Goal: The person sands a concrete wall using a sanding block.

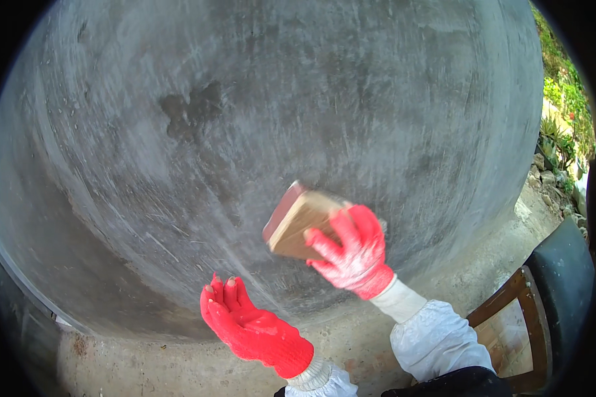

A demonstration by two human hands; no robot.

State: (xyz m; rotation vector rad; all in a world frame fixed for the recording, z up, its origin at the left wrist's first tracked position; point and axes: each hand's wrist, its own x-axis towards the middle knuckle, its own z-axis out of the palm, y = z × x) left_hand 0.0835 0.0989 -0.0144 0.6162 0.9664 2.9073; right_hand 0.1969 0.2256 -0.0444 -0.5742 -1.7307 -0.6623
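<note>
My right hand (354, 251), in a red-and-white knit glove, grips a wooden sanding block (304, 221). The block is pale wood with a dull red layer on the side turned to the wall, and motion blurs it slightly. It is held at or close to the grey plastered wall (351, 119); whether it touches cannot be told. Lower and to the left, my left hand (251, 324) wears a red glove with the fingertips bare. Its palm faces up, the fingers are loosely curled and nothing lies in it.
Pale scratches and a darker patch (192, 109) mark the wall. Along its foot runs a concrete floor (152, 364). A wooden chair with a dark cushioned part (563, 278) stands close on the right. Beyond it are stones (543, 172) and green plants (566, 92).
</note>
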